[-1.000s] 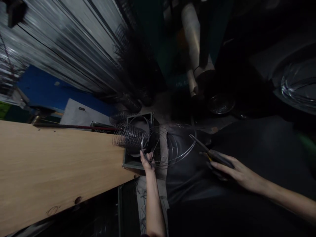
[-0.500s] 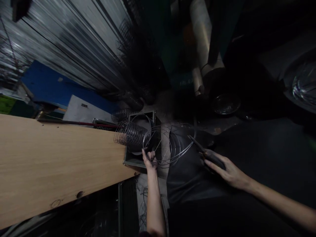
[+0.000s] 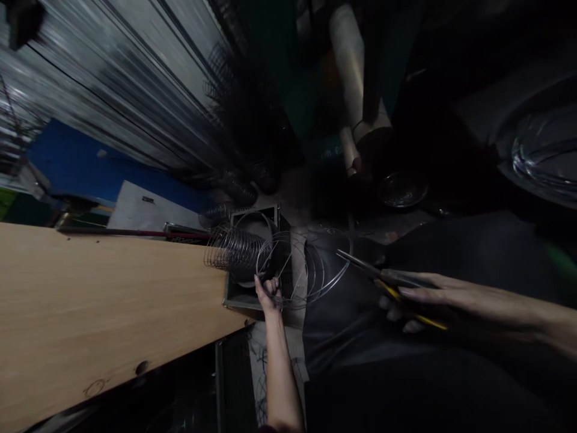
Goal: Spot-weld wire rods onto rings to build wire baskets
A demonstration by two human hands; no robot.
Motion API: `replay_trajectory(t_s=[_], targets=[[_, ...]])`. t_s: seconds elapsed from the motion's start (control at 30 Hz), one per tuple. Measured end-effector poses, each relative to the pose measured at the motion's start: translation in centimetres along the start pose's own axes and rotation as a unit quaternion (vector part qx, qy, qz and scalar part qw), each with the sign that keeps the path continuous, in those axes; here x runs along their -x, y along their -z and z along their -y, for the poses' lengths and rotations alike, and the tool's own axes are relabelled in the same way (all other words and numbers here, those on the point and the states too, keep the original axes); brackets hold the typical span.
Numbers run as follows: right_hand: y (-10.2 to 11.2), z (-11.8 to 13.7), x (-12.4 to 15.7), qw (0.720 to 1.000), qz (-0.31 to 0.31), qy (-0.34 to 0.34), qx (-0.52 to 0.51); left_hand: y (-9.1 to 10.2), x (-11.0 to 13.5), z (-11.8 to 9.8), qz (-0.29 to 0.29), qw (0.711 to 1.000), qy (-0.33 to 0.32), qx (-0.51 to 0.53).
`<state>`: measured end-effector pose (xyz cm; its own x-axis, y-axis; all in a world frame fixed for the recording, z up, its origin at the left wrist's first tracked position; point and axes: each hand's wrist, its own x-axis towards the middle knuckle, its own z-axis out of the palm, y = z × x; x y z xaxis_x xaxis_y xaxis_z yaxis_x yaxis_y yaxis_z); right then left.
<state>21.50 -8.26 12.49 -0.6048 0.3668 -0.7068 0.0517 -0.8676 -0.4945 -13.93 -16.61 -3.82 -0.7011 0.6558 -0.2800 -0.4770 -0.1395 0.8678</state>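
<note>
My left hand is closed around the near end of a loose coil of thin metal wire, whose wide loops hang out to the right. In my right hand is a pair of long-nosed pliers with dark handles and a yellow inner edge. Their handles are spread apart, and the tips lie at the outer wire loops; whether they touch the wire I cannot tell. Just left of my left hand, a tighter wire spiral rests over an open dark crate.
A pale wooden board fills the left, with a blue panel behind it. Dark cloth lies under the pliers. Shiny wire coils sit at the far right. A pale cylinder stands among dark machinery.
The plier handles have opened apart, showing their yellow edge, and the right hand has turned with its fingers spread lower. The left hand keeps its hold. The whole view has shifted slightly.
</note>
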Motion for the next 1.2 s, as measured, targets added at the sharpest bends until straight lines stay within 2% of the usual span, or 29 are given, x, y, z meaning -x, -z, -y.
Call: replay_trajectory(t_s=[0.1, 0.2, 0.37, 0.5, 0.73, 0.83, 0.93, 1.1, 1.2], targets=[[0.1, 0.9, 0.6, 0.999, -0.019, -0.047, -0.006, -0.1, 0.0, 0.1, 0.002, 1.000, -0.007, -0.007], [0.1, 1.7, 1.1, 0.997, -0.049, -0.060, 0.014, 0.0, -0.1, 0.2, 0.001, 1.000, -0.015, -0.014], [0.7, 2.0, 1.1, 0.992, -0.101, -0.016, 0.077, 0.0, -0.1, 0.1, 0.007, 1.000, -0.014, -0.019], [1.0, 1.6, 0.9, 0.972, -0.170, 0.024, 0.161, -0.1, -0.1, 0.2, 0.007, 1.000, -0.014, -0.021], [-0.3, 1.9, 1.0, 0.981, -0.138, -0.006, 0.133, -0.2, 0.0, 0.1, 0.005, 0.999, -0.022, -0.022], [-0.9, 2.2, 1.3, 0.990, -0.113, -0.008, 0.081, -0.5, 0.1, 0.0, 0.008, 0.999, -0.022, -0.027], [-1.1, 2.4, 1.6, 0.990, -0.126, -0.024, 0.053, -0.7, 0.1, -0.1, 0.011, 0.999, -0.018, -0.031], [-0.7, 2.3, 1.5, 0.976, -0.166, -0.021, 0.136, -0.8, 0.0, 0.0, 0.013, 1.000, -0.010, -0.027], [-0.8, 1.7, 0.6, 0.966, -0.162, 0.025, 0.201, -0.6, -0.2, 0.2, 0.009, 1.000, -0.001, -0.019]])
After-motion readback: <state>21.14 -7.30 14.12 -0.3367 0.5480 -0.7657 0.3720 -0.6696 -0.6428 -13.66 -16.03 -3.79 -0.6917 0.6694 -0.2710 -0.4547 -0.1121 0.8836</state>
